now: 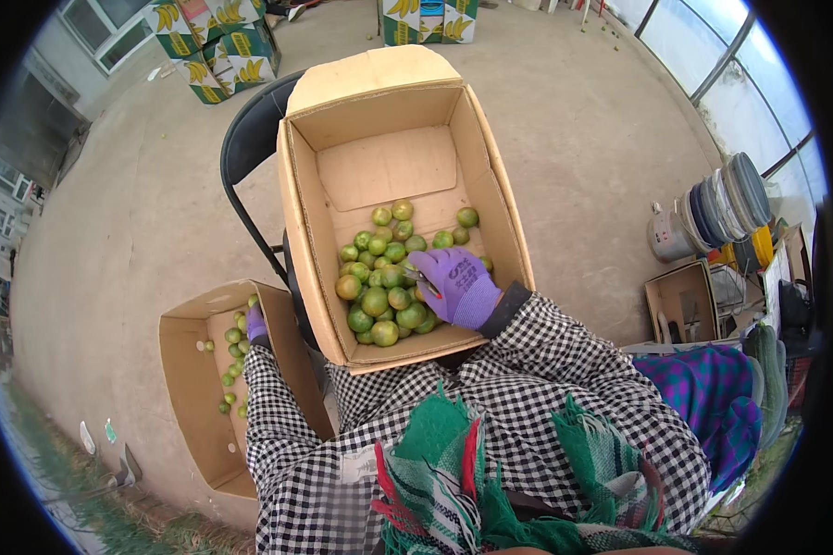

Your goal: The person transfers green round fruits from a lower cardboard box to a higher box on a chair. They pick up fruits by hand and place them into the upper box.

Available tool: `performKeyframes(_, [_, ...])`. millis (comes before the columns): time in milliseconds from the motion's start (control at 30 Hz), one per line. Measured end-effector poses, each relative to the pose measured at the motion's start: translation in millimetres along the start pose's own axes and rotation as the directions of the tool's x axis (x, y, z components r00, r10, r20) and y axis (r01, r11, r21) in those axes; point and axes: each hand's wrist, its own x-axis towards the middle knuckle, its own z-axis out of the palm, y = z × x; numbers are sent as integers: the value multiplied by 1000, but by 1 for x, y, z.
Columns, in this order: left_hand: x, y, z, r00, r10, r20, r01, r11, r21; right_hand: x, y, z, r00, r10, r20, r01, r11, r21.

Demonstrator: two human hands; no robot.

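Before me a large cardboard box point(396, 76) rests on a black folding chair point(239, 149), with many green and yellowish citrus fruits point(375, 302) gathered in its near half. My right hand point(456, 284), in a purple glove, is over these fruits and holds small snips point(423, 281) with a bit of red on the handle. Down at the left, my gloved left hand point(255, 322) reaches inside a second cardboard box point(187, 388), beside a few small green fruits point(233, 336). Its fingers are mostly hidden by the box wall, so its hold cannot be made out.
Banana cartons point(243, 62) are stacked at the back left, with more cartons point(427, 28) at the back centre. Stacked buckets point(711, 201) lean at the right, above a small open cardboard box point(680, 302). Purple checked cloth point(708, 402) lies at my right side.
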Motion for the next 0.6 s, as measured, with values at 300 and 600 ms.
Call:
performKeyframes(300, [-13, 5, 15, 990, -1, 139, -20, 989, 148, 0, 0, 4, 1000, 14, 27, -14, 1000, -12])
performKeyframes(600, [-20, 1, 14, 981, 14, 193, -50, 982, 181, 1, 4, 9, 993, -82, -83, 80, 996, -33])
